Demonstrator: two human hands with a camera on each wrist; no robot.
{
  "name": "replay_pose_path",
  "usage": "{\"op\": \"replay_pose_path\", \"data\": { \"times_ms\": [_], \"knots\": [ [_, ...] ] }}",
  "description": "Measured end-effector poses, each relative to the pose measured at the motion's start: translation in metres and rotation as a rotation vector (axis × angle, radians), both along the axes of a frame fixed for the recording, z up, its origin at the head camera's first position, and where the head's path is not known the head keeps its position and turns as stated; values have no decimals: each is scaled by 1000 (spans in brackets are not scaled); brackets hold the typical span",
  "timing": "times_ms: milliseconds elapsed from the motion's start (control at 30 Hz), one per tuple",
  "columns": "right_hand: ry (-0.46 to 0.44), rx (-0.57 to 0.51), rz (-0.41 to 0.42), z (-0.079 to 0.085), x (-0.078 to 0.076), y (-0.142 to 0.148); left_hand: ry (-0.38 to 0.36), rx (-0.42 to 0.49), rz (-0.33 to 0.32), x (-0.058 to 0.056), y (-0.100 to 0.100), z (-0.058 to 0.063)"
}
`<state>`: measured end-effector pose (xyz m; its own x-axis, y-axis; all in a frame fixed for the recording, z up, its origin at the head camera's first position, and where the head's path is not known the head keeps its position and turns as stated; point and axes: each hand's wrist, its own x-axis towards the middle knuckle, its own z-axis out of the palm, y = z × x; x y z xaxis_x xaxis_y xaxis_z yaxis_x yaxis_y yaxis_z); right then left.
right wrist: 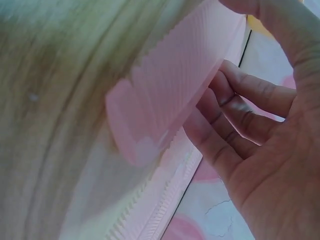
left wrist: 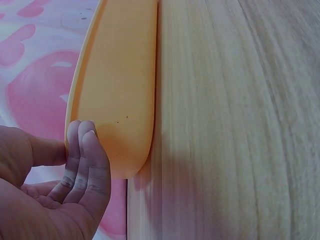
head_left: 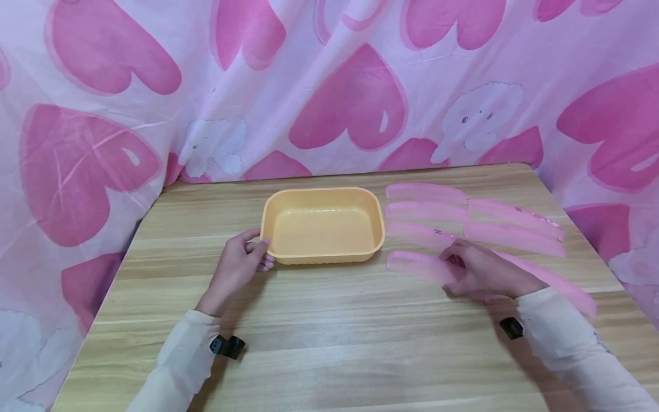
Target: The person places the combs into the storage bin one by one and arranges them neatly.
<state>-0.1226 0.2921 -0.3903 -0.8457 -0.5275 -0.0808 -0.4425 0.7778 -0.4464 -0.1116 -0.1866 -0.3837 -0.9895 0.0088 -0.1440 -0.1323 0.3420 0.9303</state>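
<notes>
A shallow orange plastic basin (head_left: 324,232) with rounded corners sits upright on the table. My left hand (head_left: 237,266) pinches its near left corner, thumb at the rim and fingers against the outer wall (left wrist: 117,90). To the right of the basin, my right hand (head_left: 479,272) grips a translucent pink comb (head_left: 414,266) by its back, between thumb and fingertips. In the right wrist view this comb (right wrist: 160,90) is tilted, its teeth towards the tabletop. My hand hides part of it in the head view.
Several more pink combs lie in two columns right of the basin, such as one at the back (head_left: 427,192) and one at the right (head_left: 561,286). The wooden table (head_left: 329,337) meets a pink heart-patterned cloth (head_left: 350,97) behind and at the sides.
</notes>
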Motion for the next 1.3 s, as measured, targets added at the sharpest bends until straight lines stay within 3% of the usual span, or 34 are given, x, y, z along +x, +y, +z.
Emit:
{"op": "replay_pose_path", "data": {
  "times_ms": [300,600,800,1000,1300],
  "knots": [
    [70,-31,21,13,-11,1,8,33,-1,0,0,-1],
    [123,-80,69,41,-31,-9,15,37,-1,0,1,-3],
    [81,-98,94,61,-51,-32,27,37,-4,1,5,-3],
    [80,-137,182,72,-76,-60,22,50,-9,1,9,-4],
    [40,-94,221,89,-100,-107,6,55,-1,2,12,-1]
  ]
}}
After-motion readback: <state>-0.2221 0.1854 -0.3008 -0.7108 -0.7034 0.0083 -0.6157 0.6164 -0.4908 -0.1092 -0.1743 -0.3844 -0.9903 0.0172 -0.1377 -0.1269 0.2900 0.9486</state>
